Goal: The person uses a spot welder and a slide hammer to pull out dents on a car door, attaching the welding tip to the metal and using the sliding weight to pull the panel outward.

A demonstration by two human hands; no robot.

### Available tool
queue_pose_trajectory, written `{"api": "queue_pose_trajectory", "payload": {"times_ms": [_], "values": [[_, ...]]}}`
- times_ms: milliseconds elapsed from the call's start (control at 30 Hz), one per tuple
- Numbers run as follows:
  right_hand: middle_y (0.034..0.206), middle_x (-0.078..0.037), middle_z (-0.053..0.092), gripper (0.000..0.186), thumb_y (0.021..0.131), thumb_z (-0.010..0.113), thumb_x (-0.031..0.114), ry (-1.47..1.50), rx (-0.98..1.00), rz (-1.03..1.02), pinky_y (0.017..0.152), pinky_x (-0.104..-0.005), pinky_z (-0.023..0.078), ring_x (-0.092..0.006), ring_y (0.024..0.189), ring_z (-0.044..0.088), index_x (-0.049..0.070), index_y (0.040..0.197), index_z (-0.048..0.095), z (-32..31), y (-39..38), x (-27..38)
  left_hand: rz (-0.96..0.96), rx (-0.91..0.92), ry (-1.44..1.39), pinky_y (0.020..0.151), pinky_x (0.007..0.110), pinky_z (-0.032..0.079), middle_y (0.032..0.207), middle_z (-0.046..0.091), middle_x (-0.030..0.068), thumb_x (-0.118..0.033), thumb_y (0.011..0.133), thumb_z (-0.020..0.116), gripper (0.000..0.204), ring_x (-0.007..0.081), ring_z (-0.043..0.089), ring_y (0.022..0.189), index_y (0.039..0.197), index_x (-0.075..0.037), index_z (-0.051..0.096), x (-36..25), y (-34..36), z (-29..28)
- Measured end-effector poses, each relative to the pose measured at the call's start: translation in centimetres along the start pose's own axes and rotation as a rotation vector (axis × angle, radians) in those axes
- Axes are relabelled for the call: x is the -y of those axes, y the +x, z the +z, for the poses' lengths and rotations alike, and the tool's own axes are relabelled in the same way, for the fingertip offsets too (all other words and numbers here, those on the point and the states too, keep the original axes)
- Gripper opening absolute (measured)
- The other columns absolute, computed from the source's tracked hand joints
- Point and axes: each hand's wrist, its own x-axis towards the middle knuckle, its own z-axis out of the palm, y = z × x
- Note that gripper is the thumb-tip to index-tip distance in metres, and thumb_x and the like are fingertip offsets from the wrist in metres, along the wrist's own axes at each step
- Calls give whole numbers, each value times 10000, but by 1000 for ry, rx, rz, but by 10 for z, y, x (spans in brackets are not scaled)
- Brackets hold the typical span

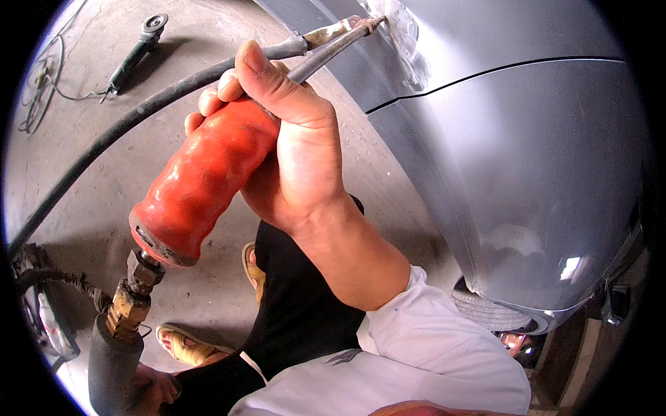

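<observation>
slide hammer (198, 182) angled across view, tip at bare-metal patch (408, 43) on grey car panel (527, 132); r. hand (295, 135) clamped on red sleeve (184, 197); l. hand (161, 387) at dk rear grip (114, 367), mostly hidden, can't tell if closed; blk cable (139, 111) nr shaft (331, 57); angle grinder (135, 59) on conc. floor (104, 201)

No words, numbers or signs can be read. A small dark mark (345, 356) sits on the person's pale shirt (444, 347), too unclear to make out as lettering.
</observation>
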Motion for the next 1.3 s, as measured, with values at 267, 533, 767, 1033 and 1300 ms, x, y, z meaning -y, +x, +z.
{"api": "queue_pose_trajectory", "payload": {"times_ms": [267, 533, 767, 1033, 1300], "values": [[772, -84, 639, 374, 877, 815, 332, -26, 31, -11, 725, -410, 564, -257, 733, 665, 130, 782, 513, -2, 2, 1, 40, -224, 80, 608, 343, 478, 720, 555, 64, -97, 1002, 639, 125, 165, 547, 641, 1092, -19, 598, -10, 5, 30], [808, -81, 635, 366, 947, 720, 404, -80, 67, -24, 788, -430, 554, -256, 787, 641, 91, 795, 606, -3, 6, 4, 60, -178, 165, 614, 339, 460, 731, 572, 70, -89, 1009, 618, 77, 160, 539, 640, 1051, -28, 597, -7, 5, 24], [792, -57, 621, 354, 955, 695, 420, -113, -84, 29, 769, -431, 538, -237, 794, 631, 105, 828, 594, 12, 2, 4, -125, -154, 194, 609, 325, 431, 726, 569, 65, -149, 1034, 589, 113, 167, 523, 638, 1005, -39, 586, 14, -24, -6], [720, -18, 581, 341, 935, 743, 358, 79, 11, -67, 680, -386, 560, -171, 695, 612, 146, 779, 524, 5, -2, -12, -26, -311, 738, 695, 394, 497, 828, 654, 113, -104, 939, 694, 98, 232, 604, 739, 985, -20, 673, -7, -3, -6], [798, -11, 592, 338, 987, 665, 398, 23, 98, -72, 836, -400, 525, -188, 826, 599, 110, 821, 601, -1, 5, 1, 36, -91, 53, 696, 390, 484, 794, 570, 61, -122, 990, 655, 313, 195, 541, 716, 1255, 25, 576, 2, 11, -1]]}}
